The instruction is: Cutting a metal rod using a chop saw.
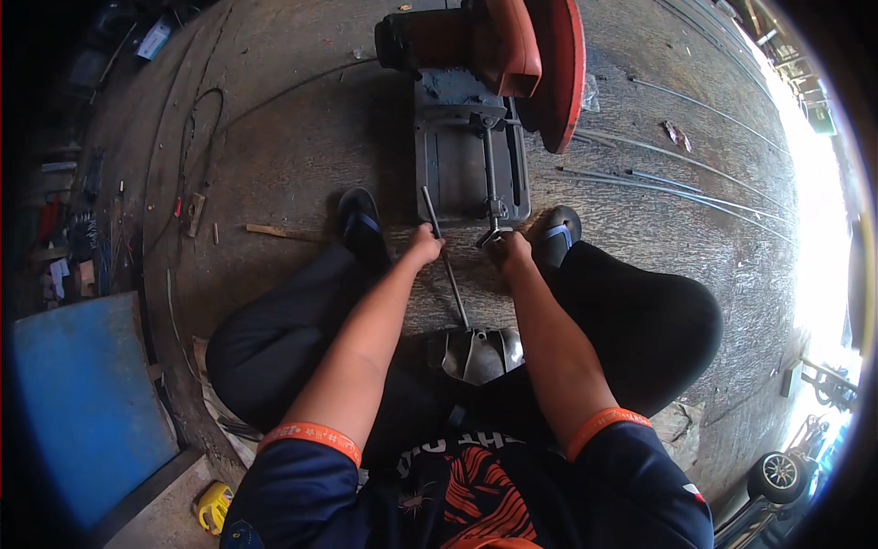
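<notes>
My left hand [425, 245] is closed around a thin metal rod [453, 285], which slants from the near edge of the saw's base down towards my lap. Closed at the crank handle [495, 235] of the clamp screw [490, 169] is my right hand [512, 251]; its fingertips are partly hidden. The screw runs along the grey base [450, 169] of a cut-off saw with a red motor housing [515, 46] and disc guard [565, 78]. The rod's near end meets or overlaps a shiny curved metal piece [480, 355] between my legs; I cannot tell whether they touch.
Several long thin rods [677, 190] lie on the floor at the right. A wooden strip [279, 232] and a cable [293, 91] lie to the left. A blue panel [91, 393] and a yellow tape measure [213, 508] are at the lower left. My sandalled feet flank the saw base.
</notes>
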